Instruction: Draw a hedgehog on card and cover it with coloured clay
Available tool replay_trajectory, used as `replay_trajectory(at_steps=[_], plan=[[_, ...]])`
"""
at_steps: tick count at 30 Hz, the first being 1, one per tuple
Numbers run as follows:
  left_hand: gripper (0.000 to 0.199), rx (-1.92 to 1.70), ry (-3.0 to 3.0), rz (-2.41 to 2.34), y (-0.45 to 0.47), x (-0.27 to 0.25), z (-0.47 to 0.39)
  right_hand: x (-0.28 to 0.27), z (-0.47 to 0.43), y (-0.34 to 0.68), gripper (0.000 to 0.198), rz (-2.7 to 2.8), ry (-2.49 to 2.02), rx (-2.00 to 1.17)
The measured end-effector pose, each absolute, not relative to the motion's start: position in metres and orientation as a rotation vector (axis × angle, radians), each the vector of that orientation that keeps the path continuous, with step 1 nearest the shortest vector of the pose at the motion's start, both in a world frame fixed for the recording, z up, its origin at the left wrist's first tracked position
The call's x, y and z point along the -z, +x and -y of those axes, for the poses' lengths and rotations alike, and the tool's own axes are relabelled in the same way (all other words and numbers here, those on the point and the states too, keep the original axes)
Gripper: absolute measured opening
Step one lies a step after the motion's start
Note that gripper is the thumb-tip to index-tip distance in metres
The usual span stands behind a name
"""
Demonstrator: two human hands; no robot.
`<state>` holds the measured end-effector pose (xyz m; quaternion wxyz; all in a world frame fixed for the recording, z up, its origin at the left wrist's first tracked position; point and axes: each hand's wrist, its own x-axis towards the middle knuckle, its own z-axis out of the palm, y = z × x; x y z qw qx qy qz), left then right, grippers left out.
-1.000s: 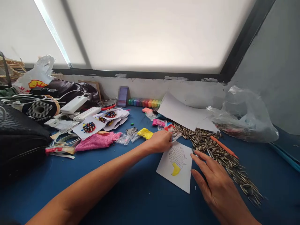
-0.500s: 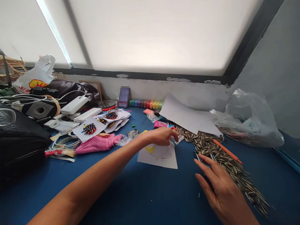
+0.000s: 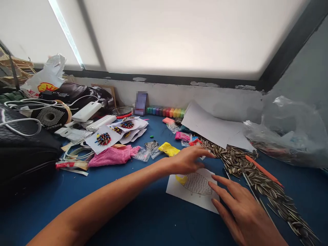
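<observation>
A white paper card (image 3: 179,196) lies on the blue table, bearing a drawn oval animal outline (image 3: 198,184) with wavy lines and small legs. Yellow modelling clay (image 3: 181,179) covers the outline's left end. My left hand (image 3: 188,159) is over the card's far edge, fingers stretched to the right and apart, with nothing visible in them. At the card's right edge is my right hand (image 3: 241,205), open, its fingertips at the paper. Beside that hand lie striped sunflower seeds (image 3: 266,188) and a thin metal tool (image 3: 249,184). A yellow clay packet (image 3: 168,149) rests behind my left forearm.
An orange pen-like stick (image 3: 263,171) lies on the seeds. Blank sheets (image 3: 210,126) and a plastic bag (image 3: 287,136) are behind them. At left are finished seed-decorated cards (image 3: 104,139), a pink cloth (image 3: 111,157), a black bag (image 3: 28,153) and a tape roll (image 3: 51,116). Coloured clay blocks (image 3: 166,112) line the wall.
The card has come nearer and to the right, now beside my right hand. My left hand has moved nearer, its fingers more spread. The view has shifted slightly left.
</observation>
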<state>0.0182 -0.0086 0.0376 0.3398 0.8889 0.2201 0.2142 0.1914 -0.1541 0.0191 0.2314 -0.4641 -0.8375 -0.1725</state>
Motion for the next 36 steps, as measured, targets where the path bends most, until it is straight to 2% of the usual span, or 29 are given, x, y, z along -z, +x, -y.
replay_trajectory(at_steps=[4,12,19,25,36], plan=[[0.03,-0.674,2.25,-0.659,-0.002,-0.039,0.0,-0.019,0.141,0.174,0.031,2.389,-1.26,0.389],[0.027,-0.569,2.107,-0.735,-0.015,-0.014,0.002,0.004,0.127,0.177,0.035,2.418,-1.235,0.436],[0.027,-0.667,2.216,-0.64,-0.015,-0.005,0.0,0.0,0.127,0.186,0.034,2.43,-1.152,0.479],[0.03,-0.764,2.325,-0.567,-0.016,0.001,0.002,-0.004,0.137,0.178,0.03,2.372,-1.145,0.343],[0.029,-0.745,2.366,-0.613,-0.015,0.0,0.004,0.001,0.141,0.155,0.04,2.414,-1.171,0.439]])
